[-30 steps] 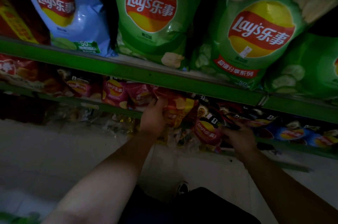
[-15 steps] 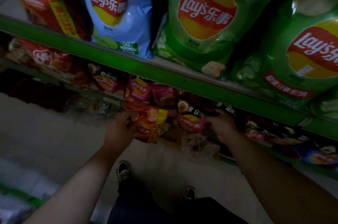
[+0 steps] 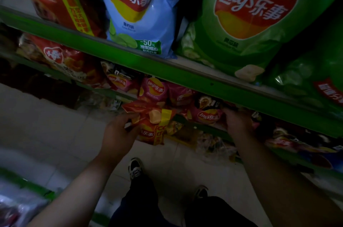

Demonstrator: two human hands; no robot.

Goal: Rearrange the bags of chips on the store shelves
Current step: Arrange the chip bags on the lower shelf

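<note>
Upper green shelf (image 3: pixel 167 70), running from left edge down to right edge: large red bag (image 3: pixel 55 0) upper left; light-blue bag (image 3: pixel 137 13) at centre top; large green bag (image 3: pixel 250 19) to its right; a second green bag (image 3: pixel 319 78) at the right edge. Lower green shelf (image 3: pixel 213 131), mid-frame: red snack bag (image 3: pixel 61 58) at left; small pink bags (image 3: pixel 154 89) at centre; black-topped pink bag (image 3: pixel 209 111) just right of them. Further contents to the right too dark to tell.

My left forearm rises bare from the lower left, and my left hand (image 3: pixel 118 132) pinches the edge of a red bag (image 3: pixel 151 126) between thumb and curled fingers. My right hand (image 3: pixel 238 121) reaches forward, its back towards me. Its fingertips are hidden, so I can't tell its grip.
</note>
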